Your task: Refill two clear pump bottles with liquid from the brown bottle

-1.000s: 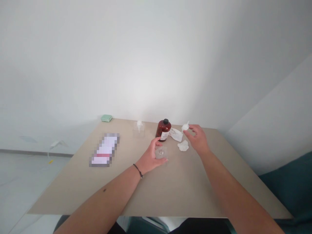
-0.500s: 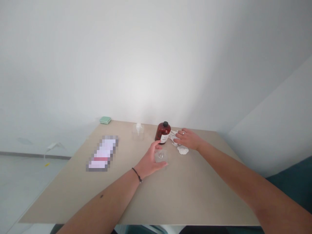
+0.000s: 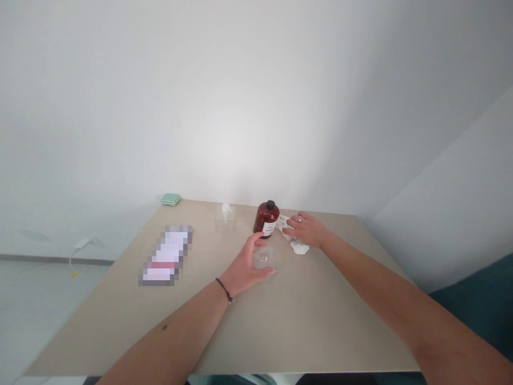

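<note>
My left hand (image 3: pixel 246 267) curls around a small clear square container (image 3: pixel 263 258) with a round shape at its middle, thumb on the near side and fingers on the far side. Just beyond it stands a dark red-brown bottle (image 3: pixel 266 218) with a black cap and a white label. To the right of the bottle, my right hand (image 3: pixel 306 229), a ring on one finger, has its bent fingers on a crumpled white tissue (image 3: pixel 283 222); the fingertips are partly hidden. A second white tissue wad (image 3: pixel 300 247) lies on the table under that hand.
A clear tissue box (image 3: pixel 225 218) with a tissue poking out stands left of the bottle. A blurred-out phone (image 3: pixel 166 255) lies at the table's left, and a mint-green case (image 3: pixel 170 199) sits at the far left corner. Behind the table (image 3: pixel 320 321) rises a white wall.
The view has shifted slightly. Both hands keep nearly the same places at the clear container and the tissue.
</note>
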`<state>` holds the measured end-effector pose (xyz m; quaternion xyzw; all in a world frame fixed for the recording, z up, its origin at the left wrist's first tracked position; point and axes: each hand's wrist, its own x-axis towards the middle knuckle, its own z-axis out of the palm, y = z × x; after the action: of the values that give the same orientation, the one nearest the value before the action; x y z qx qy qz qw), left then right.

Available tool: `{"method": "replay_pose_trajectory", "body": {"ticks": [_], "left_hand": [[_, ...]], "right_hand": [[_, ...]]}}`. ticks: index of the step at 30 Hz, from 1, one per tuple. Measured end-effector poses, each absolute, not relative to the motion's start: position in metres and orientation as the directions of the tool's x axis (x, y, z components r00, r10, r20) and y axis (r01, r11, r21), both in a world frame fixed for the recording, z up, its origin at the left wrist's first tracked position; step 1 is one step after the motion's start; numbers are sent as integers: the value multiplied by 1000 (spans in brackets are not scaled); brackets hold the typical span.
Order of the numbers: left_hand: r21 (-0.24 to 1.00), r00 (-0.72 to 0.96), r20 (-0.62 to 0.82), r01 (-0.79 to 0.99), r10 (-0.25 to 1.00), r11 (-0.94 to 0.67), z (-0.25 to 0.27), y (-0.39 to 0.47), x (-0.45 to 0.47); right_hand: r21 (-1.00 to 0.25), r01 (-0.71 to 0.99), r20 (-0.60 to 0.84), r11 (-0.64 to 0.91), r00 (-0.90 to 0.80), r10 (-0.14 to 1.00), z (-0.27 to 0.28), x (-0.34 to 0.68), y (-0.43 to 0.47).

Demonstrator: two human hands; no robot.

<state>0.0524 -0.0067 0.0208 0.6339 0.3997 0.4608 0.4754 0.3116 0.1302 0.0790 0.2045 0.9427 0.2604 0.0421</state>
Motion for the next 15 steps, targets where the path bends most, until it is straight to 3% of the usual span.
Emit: {"method": "replay_pose_trajectory", "body": {"ticks": [2, 5, 7, 9, 12, 13, 15], "left_hand": [[970, 259, 203, 75, 944, -229, 19, -6, 52], [964, 263, 221, 84, 939, -251, 16, -5, 52], [953, 264, 258, 86, 929, -289, 12, -3, 52], [943, 270, 288, 86, 919, -321, 9, -2, 51], [935, 284, 307, 87, 908, -343, 7, -1, 50], [935, 286, 308, 86, 908, -344, 7, -1, 49], [937, 289, 304, 84, 908, -340, 8, -1, 49]], "right_hand": [[486, 459, 83, 744, -872, 483, 77, 312, 123], [380, 679, 298, 628, -733, 611, 74, 308, 102], [227, 801, 492, 555, -586, 645, 71, 301, 82], [-34, 845, 665, 534, -380, 643, 66, 290, 61], [-522, 659, 723, 541, 6, 690, 51, 270, 35], [-640, 544, 675, 543, 61, 735, 44, 264, 29], [-774, 352, 563, 526, 3, 826, 32, 256, 22]]}}
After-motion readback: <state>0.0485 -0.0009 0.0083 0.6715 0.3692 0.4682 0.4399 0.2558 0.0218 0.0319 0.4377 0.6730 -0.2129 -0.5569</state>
